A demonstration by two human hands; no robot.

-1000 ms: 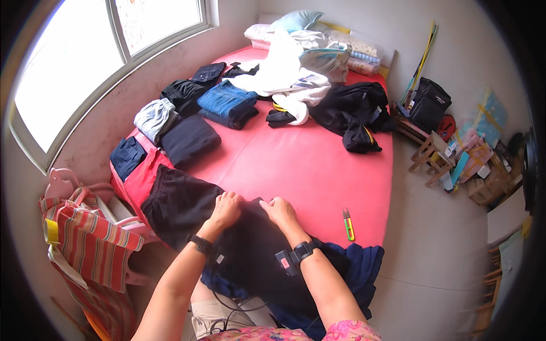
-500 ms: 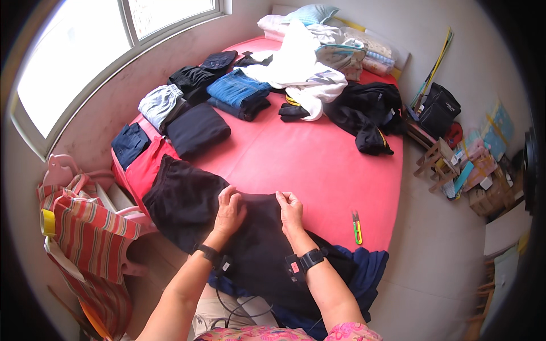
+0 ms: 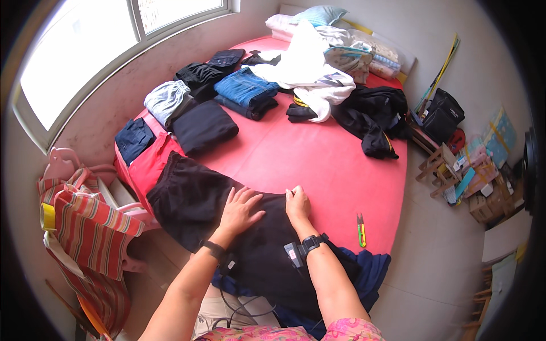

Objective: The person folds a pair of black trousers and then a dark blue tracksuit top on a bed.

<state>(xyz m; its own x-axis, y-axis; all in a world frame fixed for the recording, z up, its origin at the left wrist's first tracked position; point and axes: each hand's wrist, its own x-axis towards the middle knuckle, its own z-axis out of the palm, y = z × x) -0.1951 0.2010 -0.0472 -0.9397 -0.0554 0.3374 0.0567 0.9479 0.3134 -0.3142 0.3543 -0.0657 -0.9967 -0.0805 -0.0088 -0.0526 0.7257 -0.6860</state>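
A pair of black trousers (image 3: pixel 187 190) lies stretched across the near side of the pink-covered bed (image 3: pixel 335 176), its gathered waistband toward the left. My left hand (image 3: pixel 239 212) rests flat on the black cloth with its fingers spread. Beside it, my right hand (image 3: pixel 298 206) is closed, pinching the far edge of the trousers. Under the right end of the trousers a dark blue garment (image 3: pixel 372 274) shows at the bed's near edge. Green-handled thread snips (image 3: pixel 361 231) lie on the bed to the right of my right hand.
Beyond the trousers sit a folded black garment (image 3: pixel 205 126), folded blue jeans (image 3: pixel 245 88) and grey shorts (image 3: pixel 166 102). White clothing (image 3: pixel 304 54) and a black jacket (image 3: pixel 372 111) are heaped farther back. A striped cloth (image 3: pixel 94 227) drapes over a pink chair (image 3: pixel 60 165) at left.
My left hand has gone from curled fingers to lying flat and spread on the trousers. My right hand has turned knuckles-up, still at the cloth's edge. The whole view has shifted slightly.
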